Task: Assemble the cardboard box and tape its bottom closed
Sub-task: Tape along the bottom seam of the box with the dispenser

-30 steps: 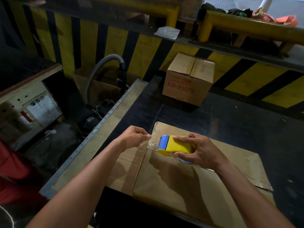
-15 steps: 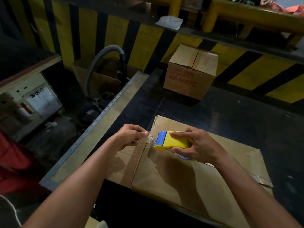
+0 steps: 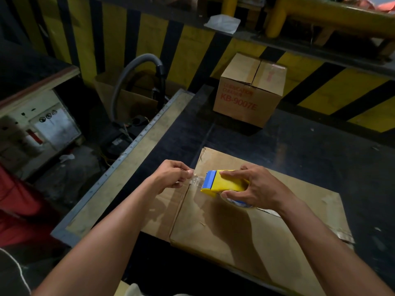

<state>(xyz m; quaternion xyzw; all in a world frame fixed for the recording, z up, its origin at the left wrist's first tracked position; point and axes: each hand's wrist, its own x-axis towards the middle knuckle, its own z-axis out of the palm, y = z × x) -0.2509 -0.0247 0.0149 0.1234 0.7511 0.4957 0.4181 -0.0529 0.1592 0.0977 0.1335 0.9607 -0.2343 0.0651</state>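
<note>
Right hand [image 3: 256,189] grips the yellow tape dispenser [image 3: 224,181], fingers [image 3: 232,173] curled over its top, thumb under by the tape roll [image 3: 239,204]. At nine o'clock from it the left hand [image 3: 171,176] pinches the free end of the clear tape [image 3: 197,180], drawn taut between the two. Both sit over the cardboard box [image 3: 245,231], which lies flat on the dark desk [image 3: 310,150], at the six o'clock edge.

That tape looks thin and sticky and will likely curl back on itself if let slack, so hold it by the very end. The box looks light and stiff along its panels but bends at the creases. I'd press it down on a flat panel, not a flap. A closed box [image 3: 250,90] stands well apart at twelve o'clock.
</note>
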